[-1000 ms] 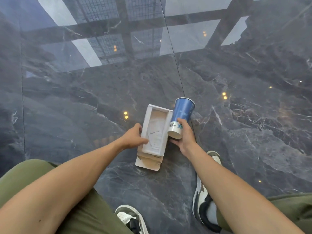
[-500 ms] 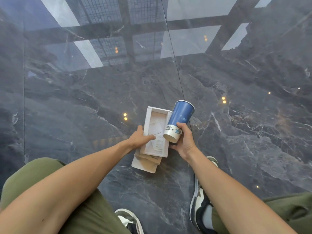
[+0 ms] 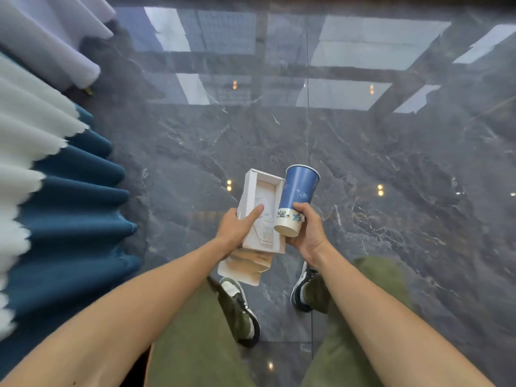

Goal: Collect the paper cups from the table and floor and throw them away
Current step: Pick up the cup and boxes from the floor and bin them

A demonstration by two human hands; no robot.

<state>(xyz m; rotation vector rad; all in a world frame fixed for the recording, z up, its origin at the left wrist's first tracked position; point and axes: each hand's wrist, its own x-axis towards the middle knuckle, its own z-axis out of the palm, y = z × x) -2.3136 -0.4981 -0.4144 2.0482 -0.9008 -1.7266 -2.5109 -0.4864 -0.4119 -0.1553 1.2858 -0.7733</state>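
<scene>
In the head view, one paper cup (image 3: 297,198) is seen, blue with a white patterned band at its base. It is grasped around that base by the right hand (image 3: 308,229), fingers wrapped about it, and it is tilted so that its open rim points away from the body. It is held in the air above the dark marble floor (image 3: 391,169), well clear of it.

The left hand (image 3: 238,229) is clenched on one shallow white box (image 3: 261,209), thumb laid across the open top, with what looks like one flattened paper bag (image 3: 245,265) pinched beneath it. The box and the cup are just beside each other, their edges perhaps touching.

Two shoes are seen below, and pleated fabric in blue and white (image 3: 55,191) hangs at the left. No bench, no bin and no further cup are shown.

A slip is judged the likeliest trouble: the cup is held only at its narrow base, so it could be crushed by a tighter squeeze or tipped out by a knock from the box. The loosely pinched bag could also slide free while being carried. Should any liquid remain inside, which cannot be told, it could be spilled onto the glossy floor.
</scene>
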